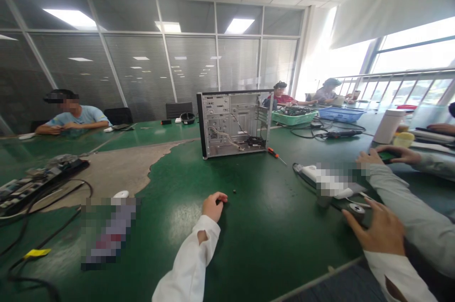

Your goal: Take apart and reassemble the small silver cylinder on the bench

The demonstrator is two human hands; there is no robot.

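In the middle of the table, my left hand (214,206) rests near a tiny dark piece (234,191), fingers loosely curled and a gap under the index finger. It shows nothing in its grasp. At the right edge, my right hand (382,228) has thumb and index finger apart, on either side of a small round object (356,209) with a pale top and dark centre. Whether it presses on that object is hard to tell. Ahead stands a computer case (234,124) with its side off, cables inside. A screwdriver (275,153) with an orange-and-black handle lies at its right corner.
A blurred white device (329,182) with a cable lies right of centre. Close by are a co-worker's hands (401,155) in grey sleeves. Green (295,117) and blue (341,114) baskets stand behind. Electronic parts (46,176) and black cables lie left, beside a torn table covering.
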